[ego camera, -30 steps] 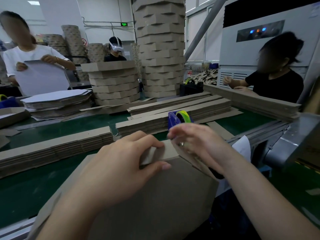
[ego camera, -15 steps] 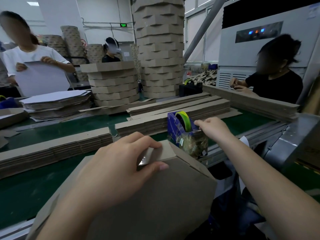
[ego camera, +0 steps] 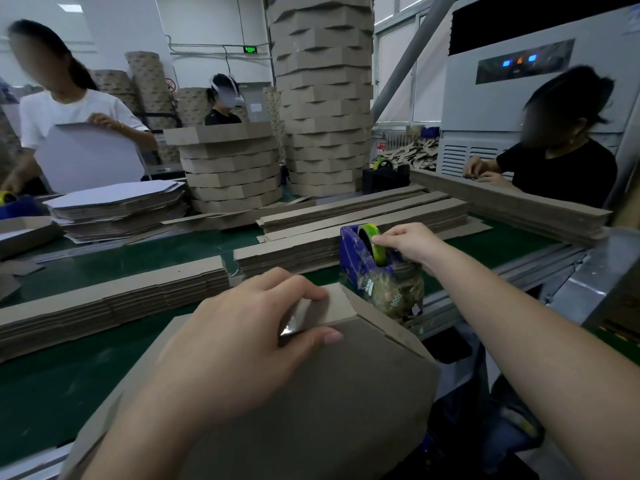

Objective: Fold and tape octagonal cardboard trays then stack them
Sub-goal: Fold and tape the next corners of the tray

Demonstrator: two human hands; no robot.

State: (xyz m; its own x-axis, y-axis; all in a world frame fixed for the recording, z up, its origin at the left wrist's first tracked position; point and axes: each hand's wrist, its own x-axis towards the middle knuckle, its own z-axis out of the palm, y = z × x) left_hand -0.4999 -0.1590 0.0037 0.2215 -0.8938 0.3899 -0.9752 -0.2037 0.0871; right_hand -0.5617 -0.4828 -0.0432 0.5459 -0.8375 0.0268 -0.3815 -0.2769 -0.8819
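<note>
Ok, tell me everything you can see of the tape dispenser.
The tape dispenser is a blue plastic block standing upright at the edge of the green belt, just beyond the cardboard tray. A yellow-green roll sits in its top. Its lower front is clotted with crumpled clear tape. The right hand pinches at the roll.

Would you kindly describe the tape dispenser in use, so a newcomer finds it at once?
Follow the green conveyor belt to its near right edge. Just beyond the brown cardboard tray held by the left hand stands the blue plastic tape dispenser. Unlike the black dispenser farther back, it has the right hand gripping its yellow-green roll.
</note>
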